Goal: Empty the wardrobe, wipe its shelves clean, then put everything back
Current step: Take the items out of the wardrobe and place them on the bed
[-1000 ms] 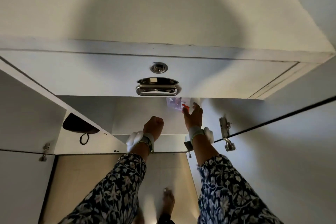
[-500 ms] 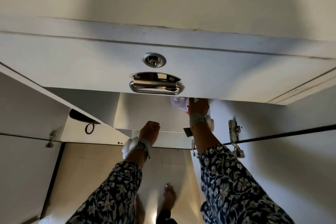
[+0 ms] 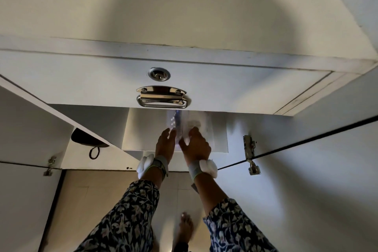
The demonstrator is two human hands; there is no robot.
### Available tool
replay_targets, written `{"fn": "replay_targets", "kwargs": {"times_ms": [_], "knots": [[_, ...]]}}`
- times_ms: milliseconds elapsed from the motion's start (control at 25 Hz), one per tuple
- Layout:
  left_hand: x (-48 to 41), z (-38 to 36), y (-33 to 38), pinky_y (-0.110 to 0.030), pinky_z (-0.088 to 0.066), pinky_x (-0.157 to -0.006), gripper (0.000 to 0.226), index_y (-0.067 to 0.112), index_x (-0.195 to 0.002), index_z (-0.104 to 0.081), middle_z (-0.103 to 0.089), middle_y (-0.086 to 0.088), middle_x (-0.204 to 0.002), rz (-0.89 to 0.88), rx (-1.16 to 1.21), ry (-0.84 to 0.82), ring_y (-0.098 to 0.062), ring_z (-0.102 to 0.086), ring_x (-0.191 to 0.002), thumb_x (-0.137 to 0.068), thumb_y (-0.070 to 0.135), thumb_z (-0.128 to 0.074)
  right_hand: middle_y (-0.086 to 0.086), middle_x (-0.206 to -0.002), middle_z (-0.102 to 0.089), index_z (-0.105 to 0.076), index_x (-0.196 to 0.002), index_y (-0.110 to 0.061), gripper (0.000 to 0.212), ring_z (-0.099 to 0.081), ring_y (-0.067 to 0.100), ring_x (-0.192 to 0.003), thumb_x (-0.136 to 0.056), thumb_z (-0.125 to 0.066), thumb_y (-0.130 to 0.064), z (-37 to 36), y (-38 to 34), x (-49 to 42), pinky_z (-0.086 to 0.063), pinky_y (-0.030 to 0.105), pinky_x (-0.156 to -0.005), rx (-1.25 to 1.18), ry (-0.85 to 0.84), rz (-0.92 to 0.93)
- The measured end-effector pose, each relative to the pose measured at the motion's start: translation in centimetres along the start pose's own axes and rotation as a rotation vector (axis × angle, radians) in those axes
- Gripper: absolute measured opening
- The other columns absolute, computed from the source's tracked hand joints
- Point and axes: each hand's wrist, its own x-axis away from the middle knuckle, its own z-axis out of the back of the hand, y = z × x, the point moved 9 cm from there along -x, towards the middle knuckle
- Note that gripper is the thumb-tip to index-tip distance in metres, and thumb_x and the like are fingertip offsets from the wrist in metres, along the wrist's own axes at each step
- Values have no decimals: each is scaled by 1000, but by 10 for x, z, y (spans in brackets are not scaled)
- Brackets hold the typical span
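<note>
Dim indoor light, cool grey across the wardrobe (image 3: 81,80) panels. A large round shadow (image 3: 184,16), soft-edged, sits on the pale panel overhead, darkest at its middle. Steel handle (image 3: 162,98) and lock (image 3: 159,73) throw small hard glints. Floor (image 3: 92,200) reads warmer, with one bright glow at the bottom edge of frame. Pale packet (image 3: 185,127) is motion-smeared, its print unreadable; left hand (image 3: 164,142) and right hand (image 3: 195,147) soft at the fingers. Patterned sleeves (image 3: 126,221) hold sharper detail. Wide-angle lens bows straight edges toward the corners. Recess behind the hands is murky.
</note>
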Motion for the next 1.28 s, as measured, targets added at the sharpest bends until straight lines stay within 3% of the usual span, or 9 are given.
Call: {"fn": "replay_targets", "kwargs": {"times_ms": [40,160,400,520,640,720,840,960,1280], "knots": [[-1,-2,-3,-46,-35,-110,77,22,-137,-47,-47,-5,-142,20,36,-14,-26,-45,-128,-75,67,-49,2,-109,-68,-48,-126,-16,52,-68,24,-91,-89,-53,-50,-3,-6,5,-55,33,-74,39,-2,42],[-4,1,-12,-34,-35,-109,54,18,-135,-51,-51,-6,-138,38,-95,13,-27,-48,-127,-90,48,-53,2,-102,-71,-53,-122,-14,47,-70,22,-84,-90,-51,-48,-7,-20,16,-54,31,-67,76,35,118],[-12,16,-37,-36,-47,-91,35,5,-115,-62,-65,-19,-114,126,-360,98,-36,-60,-105,-92,27,-51,1,-105,-69,-63,-105,-16,23,-65,20,-98,-93,-53,-33,-26,-23,17,-47,25,-81,-72,-143,242],[-8,18,-45,-41,-50,-93,33,2,-115,-61,-65,-21,-114,111,-334,119,-38,-62,-101,-90,22,-52,3,-109,-65,-61,-108,-15,20,-61,19,-103,-93,-52,-24,-20,2,11,-47,25,-84,-245,-120,83],[0,24,-52,-35,-44,-96,45,-2,-124,-51,-59,-20,-122,160,-325,157,-38,-56,-112,-89,24,-59,7,-123,-53,-55,-117,-15,30,-52,25,-114,-87,-59,-21,-9,38,2,-51,38,-90,-271,-24,-78],[8,32,-61,-35,-41,-95,53,-6,-127,-46,-56,-22,-127,206,-354,171,-38,-52,-118,-89,27,-61,9,-130,-47,-48,-127,-15,42,-47,27,-119,-87,-60,-23,-16,61,0,-47,42,-96,-211,-88,-174],[11,42,-84,-37,-44,-97,54,-4,-125,-49,-58,-21,-125,245,-320,173,-38,-55,-115,-87,30,-64,12,-134,-52,-41,-135,-11,46,-53,29,-119,-94,-52,-27,-39,86,5,-45,38,-100,-346,-299,-354],[22,50,-94,-38,-48,-95,49,-1,-123,-54,-62,-19,-121,252,-285,200,-36,-59,-109,-86,30,-64,15,-129,-56,-52,-128,-8,35,-55,31,-116,-99,-43,-26,-42,84,13,-44,32,-96,-297,-364,-309],[49,63,-80,-41,-49,-94,37,0,-118,-62,-65,-20,-116,192,-51,339,-38,-60,-105,-88,21,-61,15,-118,-60,-61,-117,-6,35,-58,30,-110,-101,-39,-28,-30,70,50,-46,31,-90,-285,-255,-270]]}}
